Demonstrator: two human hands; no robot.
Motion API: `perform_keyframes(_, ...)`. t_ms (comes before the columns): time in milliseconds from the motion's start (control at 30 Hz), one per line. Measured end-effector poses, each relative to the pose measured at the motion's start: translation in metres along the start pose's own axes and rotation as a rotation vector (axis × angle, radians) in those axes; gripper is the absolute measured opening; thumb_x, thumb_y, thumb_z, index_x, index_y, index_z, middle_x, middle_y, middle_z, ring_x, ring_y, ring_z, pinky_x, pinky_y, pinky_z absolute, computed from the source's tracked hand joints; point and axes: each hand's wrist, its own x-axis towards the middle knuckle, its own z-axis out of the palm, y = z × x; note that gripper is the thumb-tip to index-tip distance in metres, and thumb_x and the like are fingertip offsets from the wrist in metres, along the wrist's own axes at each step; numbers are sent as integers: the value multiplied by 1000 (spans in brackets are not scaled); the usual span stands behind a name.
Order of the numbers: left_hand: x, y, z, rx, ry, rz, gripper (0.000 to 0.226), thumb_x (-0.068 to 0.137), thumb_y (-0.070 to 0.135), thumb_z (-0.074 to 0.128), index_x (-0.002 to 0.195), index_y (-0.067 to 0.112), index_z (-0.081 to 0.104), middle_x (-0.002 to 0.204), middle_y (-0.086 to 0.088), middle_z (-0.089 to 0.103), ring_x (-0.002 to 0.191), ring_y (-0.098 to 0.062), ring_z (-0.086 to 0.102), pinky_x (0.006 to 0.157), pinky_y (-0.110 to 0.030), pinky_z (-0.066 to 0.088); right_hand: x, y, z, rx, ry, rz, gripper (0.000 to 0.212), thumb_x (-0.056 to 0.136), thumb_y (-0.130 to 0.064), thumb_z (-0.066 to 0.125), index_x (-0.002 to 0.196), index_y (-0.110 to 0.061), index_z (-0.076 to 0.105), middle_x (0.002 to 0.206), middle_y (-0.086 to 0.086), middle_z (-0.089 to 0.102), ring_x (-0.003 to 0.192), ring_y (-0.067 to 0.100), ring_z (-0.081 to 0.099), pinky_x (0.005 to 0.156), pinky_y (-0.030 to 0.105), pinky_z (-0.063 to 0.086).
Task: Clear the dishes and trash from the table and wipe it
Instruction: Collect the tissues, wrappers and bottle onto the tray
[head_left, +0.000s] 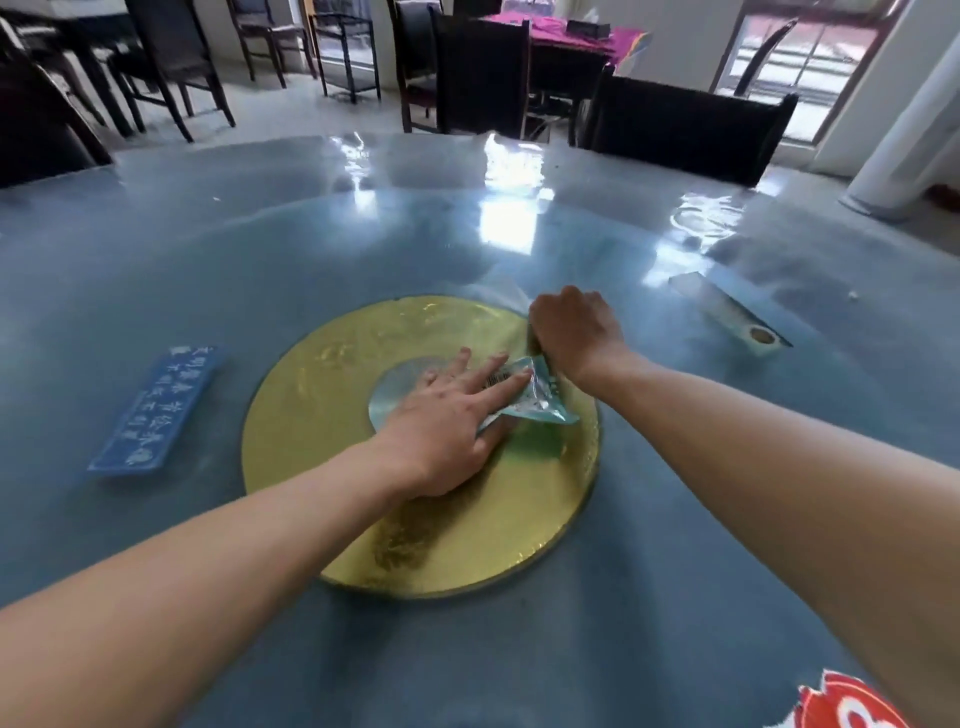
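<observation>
A round table (649, 597) has a blue cover under shiny film, with a gold disc (322, 415) at its middle. A crumpled teal plastic wrapper (540, 400) lies on the disc. My left hand (447, 426) rests over it, fingers spread on top and the thumb tucked beneath its edge. My right hand (571, 332) is closed in a fist just right of it, gripping a piece of clear plastic wrap (501, 293) that sticks out to the upper left. What else the fist holds is hidden.
A blue printed sign plate (156, 410) lies left of the disc. A long clear packet (727, 314) lies to the right, with a small white scrap (852, 295) beyond it. Dark chairs (685, 130) stand at the far edge. A red and white item (852, 701) shows at the bottom right.
</observation>
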Motion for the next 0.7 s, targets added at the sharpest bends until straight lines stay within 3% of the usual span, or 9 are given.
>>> perform_keyframes(167, -48, 18, -9, 4, -96, 3, 59, 108, 47, 33, 158, 52, 2, 169, 18, -7, 157, -17, -11, 126, -37, -1, -28, -12, -15, 30, -42, 30, 28, 102, -17, 51, 112, -5, 74, 111, 21, 73, 106, 42, 69, 85, 40, 55)
perform_keyframes(367, -83, 21, -21, 18, -188, -52, 60, 109, 39, 34, 159, 49, 2, 169, 18, -6, 157, -17, -9, 125, -33, 8, -63, -13, -33, 26, -118, 31, 30, 93, 1, 51, 114, -3, 72, 113, 21, 72, 108, 42, 69, 82, 39, 55)
perform_keyframes(533, -101, 29, -26, -16, -258, -107, 63, 108, 38, 36, 159, 48, 2, 169, 18, -5, 158, -17, -7, 125, -38, 22, -87, -25, -35, 20, -74, 26, 35, 107, -30, 46, 105, -11, 76, 108, 12, 76, 104, 32, 71, 79, 34, 54)
perform_keyframes(700, -103, 30, -20, -25, -228, -127, 62, 108, 36, 35, 159, 48, 2, 170, 15, -7, 158, -20, -9, 127, -40, 13, -94, -23, -26, 91, -35, 25, 26, 95, -1, 51, 100, -9, 75, 97, 16, 73, 92, 36, 72, 71, 37, 53)
